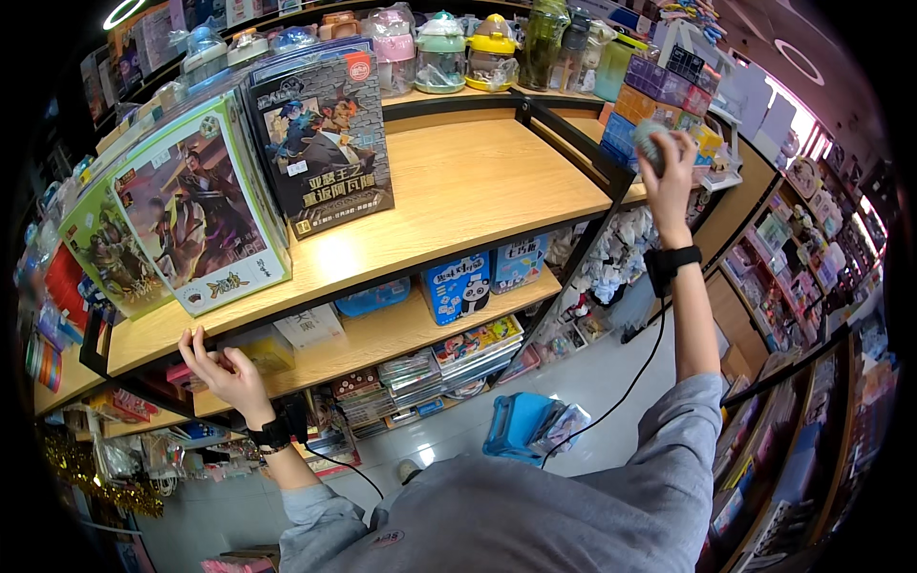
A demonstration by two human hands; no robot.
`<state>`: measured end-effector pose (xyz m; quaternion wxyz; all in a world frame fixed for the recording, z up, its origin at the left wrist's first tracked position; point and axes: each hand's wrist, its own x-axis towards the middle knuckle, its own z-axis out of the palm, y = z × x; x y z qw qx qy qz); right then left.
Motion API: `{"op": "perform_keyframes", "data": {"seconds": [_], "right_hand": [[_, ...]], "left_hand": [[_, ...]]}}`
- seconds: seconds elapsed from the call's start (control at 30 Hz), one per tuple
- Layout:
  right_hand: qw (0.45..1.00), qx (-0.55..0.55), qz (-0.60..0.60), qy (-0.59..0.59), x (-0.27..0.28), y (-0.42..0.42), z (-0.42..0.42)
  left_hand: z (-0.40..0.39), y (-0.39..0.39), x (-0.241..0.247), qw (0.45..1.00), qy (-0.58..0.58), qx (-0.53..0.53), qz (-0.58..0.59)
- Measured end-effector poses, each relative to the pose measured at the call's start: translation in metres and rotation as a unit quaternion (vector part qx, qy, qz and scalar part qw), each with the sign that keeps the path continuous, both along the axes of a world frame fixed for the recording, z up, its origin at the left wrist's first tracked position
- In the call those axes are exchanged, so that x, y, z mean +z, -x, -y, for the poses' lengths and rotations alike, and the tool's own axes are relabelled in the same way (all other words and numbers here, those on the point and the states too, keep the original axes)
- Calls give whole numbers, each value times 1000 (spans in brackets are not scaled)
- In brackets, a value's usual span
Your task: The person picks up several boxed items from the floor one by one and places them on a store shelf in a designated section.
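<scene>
My right hand point(670, 172) is raised beside stacked small colourful boxes point(641, 104) at the upper right and holds a rounded grey-green object point(650, 143), perhaps a ball or a wadded cloth. At the lower left, my left hand point(226, 372) holds nothing; its fingers are apart at the front edge of the wooden shelf point(458, 186). Above it stand large green-edged boxed sets point(208, 208) with illustrated fronts. A black illustrated game box point(326, 143) leans beside them. Both wrists wear black bands with cables.
Wrapped drinking bottles point(438, 54) line the back shelf. The lower shelf holds a blue panda box point(458, 290), with stacked books point(476, 351) beneath. A blue plastic stool point(519, 426) with packets is on the tiled floor. Black metal frame bars point(580, 243) edge the shelves.
</scene>
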<state>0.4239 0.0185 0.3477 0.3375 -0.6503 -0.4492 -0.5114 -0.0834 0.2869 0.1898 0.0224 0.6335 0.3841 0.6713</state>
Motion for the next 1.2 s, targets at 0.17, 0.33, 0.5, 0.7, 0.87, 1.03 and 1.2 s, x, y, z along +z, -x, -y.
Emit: {"op": "perform_keyframes", "data": {"seconds": [0.17, 0.33, 0.5, 0.7, 0.87, 1.03, 1.2], "right_hand": [[996, 17, -11, 88, -50, -9, -18], [989, 116, -95, 6, -51, -22, -22], [979, 136, -153, -15, -54, -44, -20], [974, 149, -165, -45, -60, -43, -22], [968, 165, -182, -46, -61, -40, -18], [971, 130, -165, -112, -71, -30, -28], [986, 87, -133, -44, -58, -22, -21]], "left_hand": [[-1, -3, -2, 999, 21, 25, -20], [-3, 6, -3, 994, -24, 64, -85], [3, 3, 2, 997, -3, 38, -68], [5, -5, 3, 999, -4, 31, -29], [7, -5, 4, 999, -4, 30, -35], [8, -3, 4, 999, 18, 21, -44], [6, -1, 5, 997, -24, 34, -58]]}}
